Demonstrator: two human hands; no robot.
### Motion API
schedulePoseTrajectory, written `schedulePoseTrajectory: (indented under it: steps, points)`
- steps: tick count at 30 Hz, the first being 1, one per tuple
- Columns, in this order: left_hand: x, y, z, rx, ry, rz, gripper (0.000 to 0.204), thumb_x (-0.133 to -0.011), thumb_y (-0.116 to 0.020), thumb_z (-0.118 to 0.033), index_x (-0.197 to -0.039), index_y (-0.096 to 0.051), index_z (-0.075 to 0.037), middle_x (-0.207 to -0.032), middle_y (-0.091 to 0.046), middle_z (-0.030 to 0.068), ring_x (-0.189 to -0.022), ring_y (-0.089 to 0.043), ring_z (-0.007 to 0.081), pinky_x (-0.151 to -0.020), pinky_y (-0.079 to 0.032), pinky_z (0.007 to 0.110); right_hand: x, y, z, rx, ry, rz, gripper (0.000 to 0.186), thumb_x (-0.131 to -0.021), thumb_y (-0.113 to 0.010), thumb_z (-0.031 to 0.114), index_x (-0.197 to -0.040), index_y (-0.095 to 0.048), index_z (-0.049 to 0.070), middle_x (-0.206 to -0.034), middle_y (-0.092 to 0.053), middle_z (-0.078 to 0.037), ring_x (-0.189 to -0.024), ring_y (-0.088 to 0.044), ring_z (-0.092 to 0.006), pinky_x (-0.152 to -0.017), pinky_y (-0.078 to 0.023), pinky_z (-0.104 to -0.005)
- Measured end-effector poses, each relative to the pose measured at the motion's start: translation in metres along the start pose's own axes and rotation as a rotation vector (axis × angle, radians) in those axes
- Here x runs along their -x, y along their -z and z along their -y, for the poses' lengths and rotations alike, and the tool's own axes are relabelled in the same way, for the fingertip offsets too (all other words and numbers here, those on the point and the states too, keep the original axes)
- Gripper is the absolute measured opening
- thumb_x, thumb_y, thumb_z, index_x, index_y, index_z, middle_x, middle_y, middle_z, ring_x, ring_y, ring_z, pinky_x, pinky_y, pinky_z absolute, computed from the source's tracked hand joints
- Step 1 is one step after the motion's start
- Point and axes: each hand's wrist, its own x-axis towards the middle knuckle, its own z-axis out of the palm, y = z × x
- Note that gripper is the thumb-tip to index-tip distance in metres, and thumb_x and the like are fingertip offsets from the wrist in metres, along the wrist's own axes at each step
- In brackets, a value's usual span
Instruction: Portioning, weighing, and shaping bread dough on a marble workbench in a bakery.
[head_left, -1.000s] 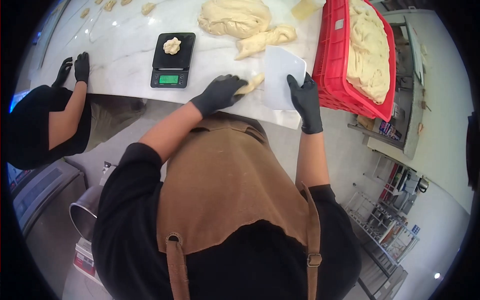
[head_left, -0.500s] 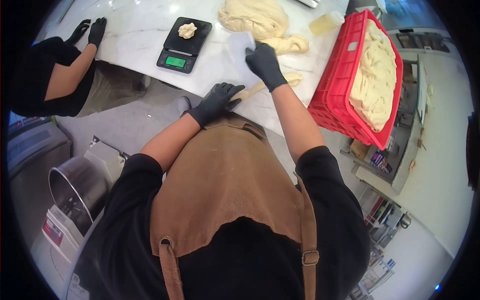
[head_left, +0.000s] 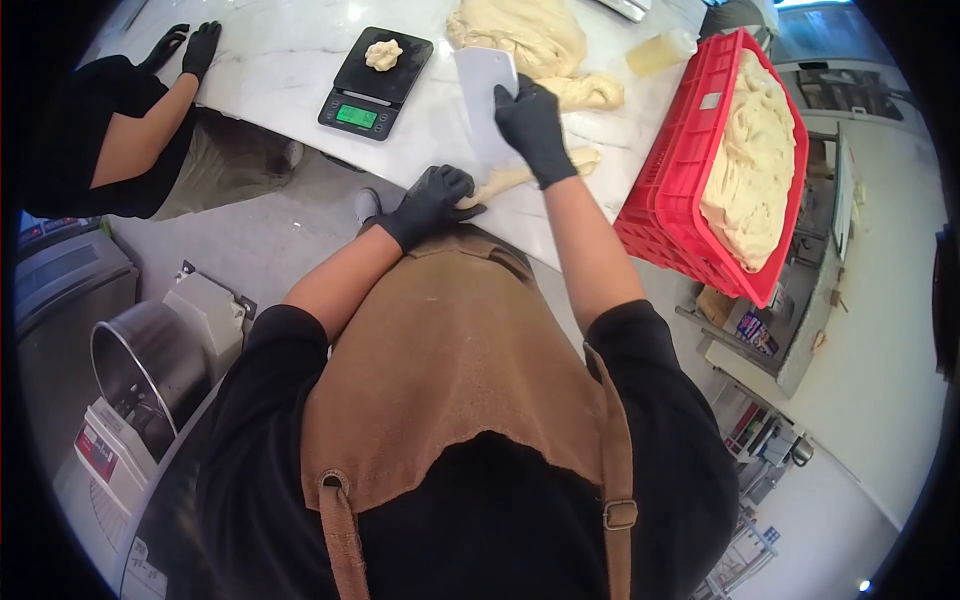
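Both my hands wear black gloves. In my right hand point(head_left: 532, 122) is a white dough scraper point(head_left: 488, 98), its flat blade pointing away and to the left above the marble table. My left hand point(head_left: 436, 203) is closed around the near end of a strip of dough point(head_left: 515, 178) at the table's front edge. That strip runs to the right, passing below my right wrist. Beyond the scraper lies a large mound of dough point(head_left: 520, 35), with a thick tongue of dough point(head_left: 588, 93) at its near right side.
A black digital scale point(head_left: 362, 95) bears a small dough piece point(head_left: 383, 55). To the right are a red crate point(head_left: 668, 150) full of dough and a bottle of yellowish liquid point(head_left: 660, 53). Another person's gloved hand point(head_left: 201, 50) rests on the table at left. A steel mixing bowl point(head_left: 150, 365) stands lower left.
The scraper's blade has come up more upright in my right hand. My left fingers have curled in more around the dough strip's end. The whole view has shifted slightly.
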Motion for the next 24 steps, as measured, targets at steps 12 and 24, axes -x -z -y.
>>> schedulePoseTrajectory:
  steps: [12, 24]
  points:
    - [-0.021, 0.029, -0.02, -0.078, 0.117, 0.071, 0.041, -0.074, -0.084, -0.037, -0.087, -0.061, -0.006, -0.087, -0.056, 0.0114, -0.085, -0.053, 0.0315, -0.081, -0.043, 0.04, 0.038, -0.017, -0.027, -0.165, -0.141, 0.208, 0.04, -0.087, -0.065, 0.027, -0.112, -0.068, -0.004, -0.102, -0.07, -0.027, -0.098, -0.067, -0.041, -0.087, -0.052, -0.0429]
    - [-0.085, 0.131, 0.086, -0.112, 0.192, -0.358, 0.027, -0.088, -0.071, -0.025, -0.1, -0.061, -0.002, -0.1, -0.062, 0.0184, -0.094, -0.06, 0.0372, -0.081, -0.048, 0.047, 0.072, 0.04, -0.037, -0.585, -0.439, -0.175, 0.034, -0.092, -0.066, 0.015, -0.117, -0.065, -0.008, -0.1, -0.071, -0.011, -0.084, -0.065, -0.0159, -0.077, -0.052, -0.0302]
